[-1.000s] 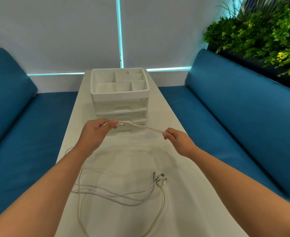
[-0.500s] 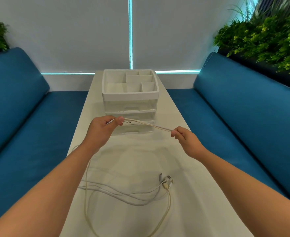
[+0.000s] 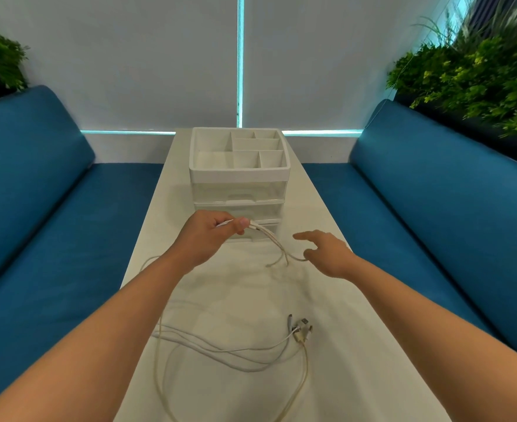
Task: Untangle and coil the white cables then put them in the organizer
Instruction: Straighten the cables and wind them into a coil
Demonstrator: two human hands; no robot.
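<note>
Right hand (image 3: pixel 327 254) has let go, fingers now spread; left hand (image 3: pixel 211 236) pinches cable (image 3: pixel 269 239) at 12 o'clock; loops cut off at 6.

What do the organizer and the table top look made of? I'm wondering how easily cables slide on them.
Organizer: seemingly plastic, an opaque white matte tray over clear, see-through drawers. Table: smooth, pale, low-sheen surface with soft shadows, perhaps laminate; it cannot be told for sure.

Organizer (image 3: pixel 239 175) at table's (image 3: pixel 336 360) 12 o'clock end, loose cables (image 3: pixel 220 351) w/ plugs (image 3: pixel 302 330) at 6 o'clock, benches at 9 (image 3: pixel 53 223) & 3 (image 3: pixel 433 208), plants (image 3: pixel 479 71) behind.
</note>
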